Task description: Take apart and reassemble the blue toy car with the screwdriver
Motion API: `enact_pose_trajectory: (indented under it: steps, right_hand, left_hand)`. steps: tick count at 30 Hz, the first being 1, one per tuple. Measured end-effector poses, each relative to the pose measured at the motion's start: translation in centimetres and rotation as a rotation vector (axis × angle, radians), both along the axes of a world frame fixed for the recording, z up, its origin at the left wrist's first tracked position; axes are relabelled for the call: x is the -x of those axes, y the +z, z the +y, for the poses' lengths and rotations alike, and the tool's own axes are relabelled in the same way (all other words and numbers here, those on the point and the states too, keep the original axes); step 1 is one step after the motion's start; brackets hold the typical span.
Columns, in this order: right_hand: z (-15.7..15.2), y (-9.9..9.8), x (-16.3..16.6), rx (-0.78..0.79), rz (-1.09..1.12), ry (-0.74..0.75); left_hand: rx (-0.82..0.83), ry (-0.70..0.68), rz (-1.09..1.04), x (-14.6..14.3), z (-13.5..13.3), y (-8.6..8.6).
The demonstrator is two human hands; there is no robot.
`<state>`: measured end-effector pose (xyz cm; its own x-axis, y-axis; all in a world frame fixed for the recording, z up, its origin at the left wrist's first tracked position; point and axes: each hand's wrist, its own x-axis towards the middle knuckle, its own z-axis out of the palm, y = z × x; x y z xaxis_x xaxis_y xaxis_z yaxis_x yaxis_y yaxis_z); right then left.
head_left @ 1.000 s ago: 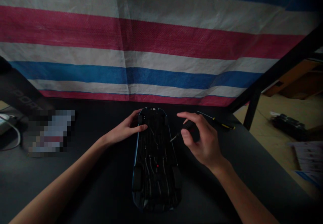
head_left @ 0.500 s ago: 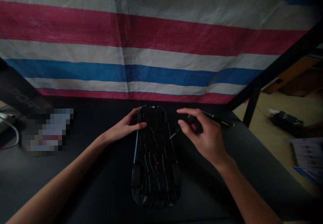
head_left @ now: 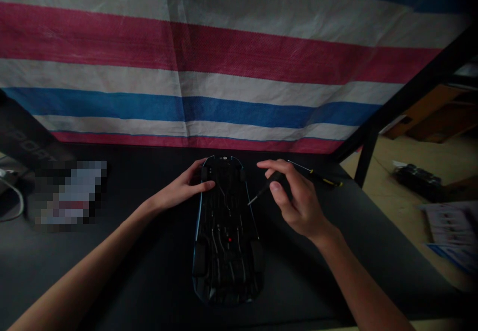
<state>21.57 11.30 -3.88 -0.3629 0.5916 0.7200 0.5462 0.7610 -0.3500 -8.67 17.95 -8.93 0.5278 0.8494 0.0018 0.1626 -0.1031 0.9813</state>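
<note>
Right fingers: we see the thumb and forefinger of the right hand (head_left: 298, 204) pinching the dark handle of a small black screwdriver (head_left: 266, 189), the other fingers curled beneath it.
Screwdriver tip: its thin metal shaft slants down and left, ending just at the right edge of the car, right of frame centre; we cannot tell if it touches.
Left fingers: the left hand (head_left: 182, 187) lies against the far left corner of the car, thumb laid across the underside, fingers wrapped round the outer edge by the wheel.
Car: an upturned black toy car with a thin blue rim (head_left: 226, 231) lies underside up in the lower middle of the frame, its length running away from us, a small red dot near its middle.
Table: the car rests on a dark matte tabletop (head_left: 130, 266) filling the lower half.
Second tool: a slim screwdriver with a black and yellow handle (head_left: 321, 177) lies on the table just beyond the right hand.
Backdrop: a woven tarpaulin in red, white and blue stripes (head_left: 224, 62) hangs across the upper frame.
Left edge: a blurred patch sits at middle left, a white cable (head_left: 15, 199) beside it.
</note>
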Motion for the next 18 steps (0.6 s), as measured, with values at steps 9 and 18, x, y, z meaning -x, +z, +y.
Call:
enact_pose_trajectory:
  steps: [9,18]
  right_hand:
    - [-0.12,0.13,0.23,-0.058,-0.003,-0.011]
    - [-0.25,0.2,0.27,-0.054,0.003,-0.061]
  left_hand:
    - [0.01,0.0,-0.007,-0.03,-0.04,-0.13]
    - [0.013,-0.003,-0.006,-0.02,-0.04,-0.09]
